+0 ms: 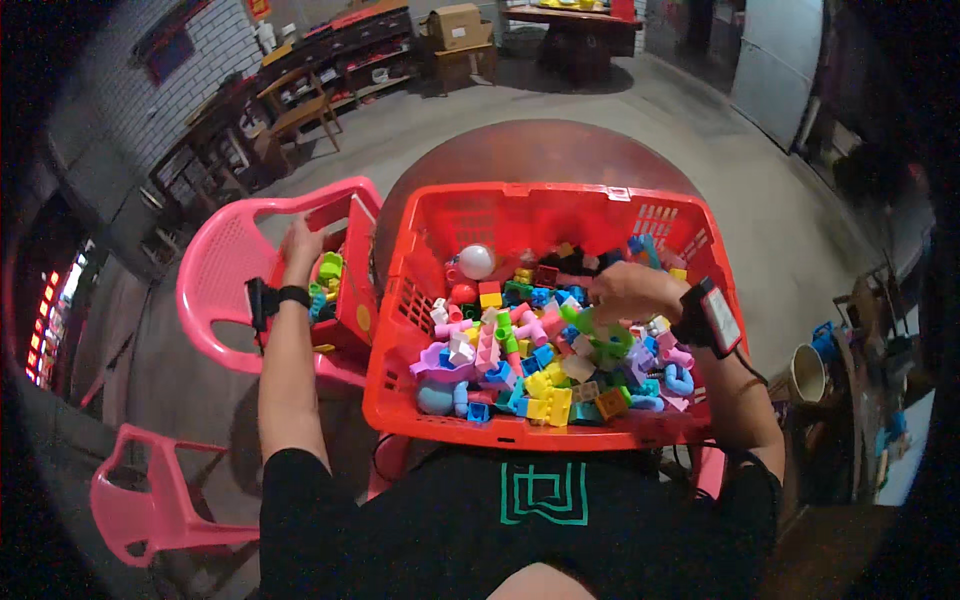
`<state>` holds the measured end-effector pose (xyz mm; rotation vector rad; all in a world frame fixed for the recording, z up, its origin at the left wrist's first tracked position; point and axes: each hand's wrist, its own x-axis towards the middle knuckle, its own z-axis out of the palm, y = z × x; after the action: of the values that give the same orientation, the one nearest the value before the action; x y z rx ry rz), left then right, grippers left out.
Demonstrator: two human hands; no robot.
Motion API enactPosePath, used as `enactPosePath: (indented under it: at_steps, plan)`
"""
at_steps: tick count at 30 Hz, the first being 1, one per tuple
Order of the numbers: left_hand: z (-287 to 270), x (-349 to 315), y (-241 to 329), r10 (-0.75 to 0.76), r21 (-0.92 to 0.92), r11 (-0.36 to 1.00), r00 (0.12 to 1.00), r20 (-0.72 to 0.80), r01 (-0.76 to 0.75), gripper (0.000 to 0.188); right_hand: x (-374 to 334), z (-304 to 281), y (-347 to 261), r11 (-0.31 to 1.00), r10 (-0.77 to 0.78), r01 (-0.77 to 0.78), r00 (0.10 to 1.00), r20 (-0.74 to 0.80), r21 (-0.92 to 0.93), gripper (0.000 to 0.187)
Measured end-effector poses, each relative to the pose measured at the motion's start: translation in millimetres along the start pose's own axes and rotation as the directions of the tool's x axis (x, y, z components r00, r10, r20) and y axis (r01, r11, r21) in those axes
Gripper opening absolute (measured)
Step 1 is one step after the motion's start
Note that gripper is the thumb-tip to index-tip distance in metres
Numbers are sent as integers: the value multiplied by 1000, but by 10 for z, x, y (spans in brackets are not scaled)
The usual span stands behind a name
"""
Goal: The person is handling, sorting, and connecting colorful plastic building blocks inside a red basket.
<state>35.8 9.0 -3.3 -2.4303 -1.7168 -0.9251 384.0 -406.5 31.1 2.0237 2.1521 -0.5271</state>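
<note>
A large red plastic basket [480, 430], heaped with colourful toy building blocks [548, 392], stands before me. My right hand [637, 290] reaches over its right part, with fingers bent down and closed among the blocks; what they hold, if anything, is hidden. A smaller red box [358, 270] rests on a pink plastic chair [225, 245] to the left, with several green, blue and yellow blocks [328, 270] in it. My left hand [302, 243] grips the far-left rim of this box, its fingertips partly hidden. In the basket, a white ball [476, 262] lies near the far-left corner.
Behind the basket is a round reddish-brown table [540, 150]. A second pink chair [160, 500] stands at lower left. Shelves, a wooden chair [303, 108] and a cardboard box [457, 27] line the far wall. A pale bucket [805, 374] and clutter are at the right.
</note>
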Motion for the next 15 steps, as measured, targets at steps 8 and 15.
enactPosePath:
  at_steps: [8, 15]
  plan:
    - [-480, -332, 1460, 430, -820, 531, 902, 43, -214, 38, -153, -249, 114, 576, 251, 175, 892, -376, 798, 20]
    - [-562, -1516, 3005, 715, -867, 276, 514, 474, 415, 34, -228, -213, 63, 258, 305, 391, 834, -459, 883, 17]
